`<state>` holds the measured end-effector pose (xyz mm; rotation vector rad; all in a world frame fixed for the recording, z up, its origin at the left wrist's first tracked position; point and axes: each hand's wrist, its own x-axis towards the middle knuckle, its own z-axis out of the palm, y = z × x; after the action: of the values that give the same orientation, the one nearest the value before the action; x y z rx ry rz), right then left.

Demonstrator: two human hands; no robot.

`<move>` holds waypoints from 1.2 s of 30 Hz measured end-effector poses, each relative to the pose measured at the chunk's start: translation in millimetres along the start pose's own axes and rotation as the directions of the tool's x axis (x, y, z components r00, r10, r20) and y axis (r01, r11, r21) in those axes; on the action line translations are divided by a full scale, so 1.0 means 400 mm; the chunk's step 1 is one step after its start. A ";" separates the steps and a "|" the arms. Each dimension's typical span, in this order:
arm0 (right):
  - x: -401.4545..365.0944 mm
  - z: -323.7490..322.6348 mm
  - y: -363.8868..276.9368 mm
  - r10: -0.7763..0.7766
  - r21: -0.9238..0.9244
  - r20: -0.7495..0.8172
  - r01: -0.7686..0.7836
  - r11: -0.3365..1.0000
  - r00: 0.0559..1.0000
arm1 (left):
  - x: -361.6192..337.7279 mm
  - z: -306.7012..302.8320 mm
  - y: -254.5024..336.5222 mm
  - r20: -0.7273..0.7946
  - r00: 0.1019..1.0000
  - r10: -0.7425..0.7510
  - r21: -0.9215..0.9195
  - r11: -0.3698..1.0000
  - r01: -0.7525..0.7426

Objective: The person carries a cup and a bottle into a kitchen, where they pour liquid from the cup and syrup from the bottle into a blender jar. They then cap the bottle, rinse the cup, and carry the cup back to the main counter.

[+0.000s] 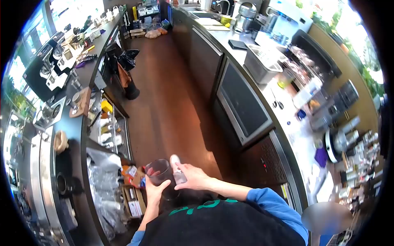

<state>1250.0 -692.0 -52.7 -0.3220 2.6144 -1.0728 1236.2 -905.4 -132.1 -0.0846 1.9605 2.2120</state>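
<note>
In front of my apron, my left hand [154, 190] is wrapped round a dark, see-through cup [159, 171] with a wide open mouth. My right hand [193, 177] is closed on a small clear container [179, 177], held close against the cup's right side. The container's white top end points up and away from me. What lies inside the cup cannot be made out.
A long counter [230, 35] with a grey bin [259, 67] runs along the right. On the left, another counter [74, 135] stands above shelves and cardboard boxes [134, 203]. Brown floor [168, 82] stretches between them, with a black bin [131, 91] at left.
</note>
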 end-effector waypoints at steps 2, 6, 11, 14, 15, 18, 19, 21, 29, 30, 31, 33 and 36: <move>0.143 -0.053 0.052 0.003 0.090 0.052 -0.008 0.996 0.999 | 0.153 0.005 0.028 0.007 1.000 -0.004 0.013 1.000 0.003; 0.415 -0.217 0.146 0.131 0.310 -0.137 -0.083 0.947 0.982 | 0.531 0.151 0.147 0.135 0.988 0.081 0.041 0.995 -0.087; 0.617 -0.519 0.251 0.348 0.649 -0.488 0.066 0.758 0.800 | 0.920 0.435 0.322 0.483 0.854 0.194 -0.043 0.979 -0.198; 0.696 -0.725 0.354 0.317 0.535 -0.630 0.101 0.839 0.708 | 1.128 0.590 0.399 0.653 0.721 0.232 -0.113 0.971 -0.210; 0.723 -0.792 0.393 0.323 0.535 -0.653 0.115 0.837 0.685 | 1.179 0.638 0.438 0.677 0.696 0.241 -0.156 0.970 -0.185; 0.834 -1.051 0.529 0.320 0.449 -0.849 0.256 0.856 0.421 | 1.360 0.725 0.478 0.652 0.750 0.116 0.200 0.927 -0.317; 0.868 -1.131 0.642 0.391 0.500 -0.851 0.313 0.807 0.352 | 1.435 0.743 0.450 0.653 0.749 0.114 0.207 0.924 -0.322; 0.928 -1.343 0.757 0.203 0.208 -0.978 0.133 0.969 0.052 | 1.622 0.744 0.309 0.590 0.799 0.114 0.416 0.806 -0.422; 1.168 -1.876 1.288 0.405 0.398 -0.908 -0.514 0.760 -0.105 | 1.976 0.189 -0.385 -0.115 0.817 -0.565 0.401 0.726 0.558; 1.192 -1.910 1.325 0.421 0.411 -0.898 -0.595 0.691 -0.131 | 1.963 0.158 -0.378 -0.186 0.749 -0.636 0.478 0.607 0.634; 1.215 -1.941 1.355 0.421 0.412 -0.897 -0.600 0.686 -0.134 | 1.960 0.148 -0.357 -0.207 0.743 -0.637 0.662 0.468 0.586; 1.271 -2.008 1.430 0.401 0.391 -0.907 -0.612 0.687 -0.130 | 1.999 0.153 -0.332 -0.158 0.754 -0.638 0.883 0.250 0.397; 1.326 -2.083 1.498 0.412 0.395 -0.902 -0.628 0.671 -0.127 | 2.157 0.195 -0.312 -0.053 0.750 -0.660 0.971 0.143 0.194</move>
<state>406.6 96.4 -12.6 2.0971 3.1358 -0.7373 417.4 -728.4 -386.0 -0.0300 2.2199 0.3370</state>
